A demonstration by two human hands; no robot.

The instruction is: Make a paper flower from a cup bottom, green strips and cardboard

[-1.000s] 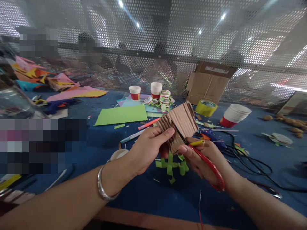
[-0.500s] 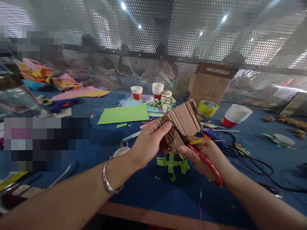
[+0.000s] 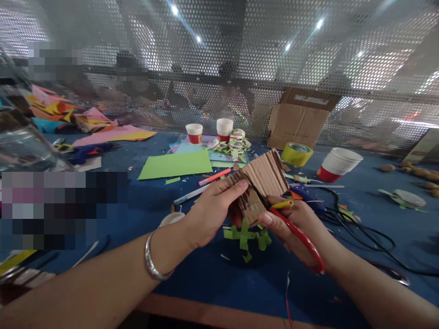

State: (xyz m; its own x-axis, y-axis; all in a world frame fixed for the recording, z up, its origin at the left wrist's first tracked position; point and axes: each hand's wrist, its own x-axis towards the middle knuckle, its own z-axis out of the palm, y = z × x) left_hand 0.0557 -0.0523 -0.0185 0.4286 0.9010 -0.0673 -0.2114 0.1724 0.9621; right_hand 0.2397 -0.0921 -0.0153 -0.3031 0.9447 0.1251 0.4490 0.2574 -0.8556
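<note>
My left hand (image 3: 214, 208) pinches a piece of corrugated cardboard (image 3: 267, 171), its thumb on top and the other fingers mostly hidden beneath. Wrapped round the handles of the red scissors (image 3: 300, 237) is my right hand (image 3: 305, 224). The dark blades lie in a cut across the cardboard, between its larger upper part and a narrower strip on the near side. A short yellow piece (image 3: 283, 204) sticks out by the scissor handles. Below the cardboard, green paper strips (image 3: 244, 237) lie on the blue table (image 3: 212, 283).
Green paper (image 3: 176, 164), paper cups (image 3: 194, 133) and a cardboard box (image 3: 298, 119) stand or lie toward the back. To the right are yellow tape (image 3: 297, 154), stacked cups (image 3: 339, 164) and a black cable (image 3: 363, 237). A perforated screen (image 3: 206, 55) closes off the back.
The narrow cardboard strip has tilted down and away from the larger part, so the cut gapes wider. The scissors and right hand have shifted slightly down and right.
</note>
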